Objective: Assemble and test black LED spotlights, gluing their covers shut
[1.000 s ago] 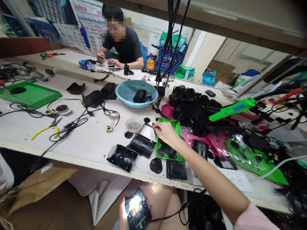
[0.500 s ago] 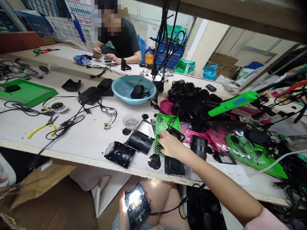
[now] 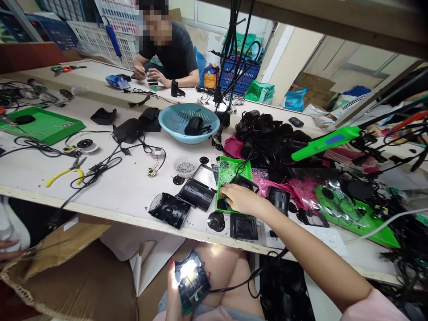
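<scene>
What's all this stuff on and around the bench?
Small green perforated plastic tray: one, bench front centre.
Light blue round plastic colander: one, mid bench, black part inside.
Yellow-handled pliers: one, left.
Flat green tray: one, far left.
Bright green power tool: one, hanging right.
Black ribbed housing: one, left of the perforated tray.
Black square frame: one, bench edge.
Seated co-worker: one, dark shirt, far side.
Lit black lamp unit: one, in lap.
Left hand: holds the lamp unit.
Right hand: in the perforated tray.
</scene>
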{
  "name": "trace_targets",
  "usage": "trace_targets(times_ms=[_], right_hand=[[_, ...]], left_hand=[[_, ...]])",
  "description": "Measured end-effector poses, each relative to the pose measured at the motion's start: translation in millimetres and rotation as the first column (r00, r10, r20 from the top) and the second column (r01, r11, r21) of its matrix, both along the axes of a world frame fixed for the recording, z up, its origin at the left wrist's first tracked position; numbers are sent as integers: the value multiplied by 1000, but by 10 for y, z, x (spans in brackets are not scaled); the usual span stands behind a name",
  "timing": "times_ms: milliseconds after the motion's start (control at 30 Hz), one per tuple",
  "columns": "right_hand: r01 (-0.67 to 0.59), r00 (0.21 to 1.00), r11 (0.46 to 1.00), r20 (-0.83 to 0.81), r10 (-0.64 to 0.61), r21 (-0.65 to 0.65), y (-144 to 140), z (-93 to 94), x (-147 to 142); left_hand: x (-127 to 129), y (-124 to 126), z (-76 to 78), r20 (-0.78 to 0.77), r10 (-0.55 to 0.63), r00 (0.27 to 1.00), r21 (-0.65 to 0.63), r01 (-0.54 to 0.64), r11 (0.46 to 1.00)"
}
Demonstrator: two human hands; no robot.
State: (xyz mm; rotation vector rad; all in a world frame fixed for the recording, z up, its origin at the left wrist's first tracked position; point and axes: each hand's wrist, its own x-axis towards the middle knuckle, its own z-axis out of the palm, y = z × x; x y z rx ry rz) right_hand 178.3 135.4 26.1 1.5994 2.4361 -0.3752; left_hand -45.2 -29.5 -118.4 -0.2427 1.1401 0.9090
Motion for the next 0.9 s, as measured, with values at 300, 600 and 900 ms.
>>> trace_targets(times_ms=[300, 600, 900], right_hand=[[-135, 985, 986, 117, 124, 95, -243, 147, 78], [-115, 989, 984, 104, 101, 135, 59, 123, 339], [-108, 993, 964, -11, 114, 243, 160, 111, 252]], left_hand=[[-7, 25, 5, 48, 16, 999, -44, -14, 999], [6, 50, 74, -12, -10, 1000, -15, 10, 1000], [6, 33, 57, -14, 7, 1000, -49, -8, 999]])
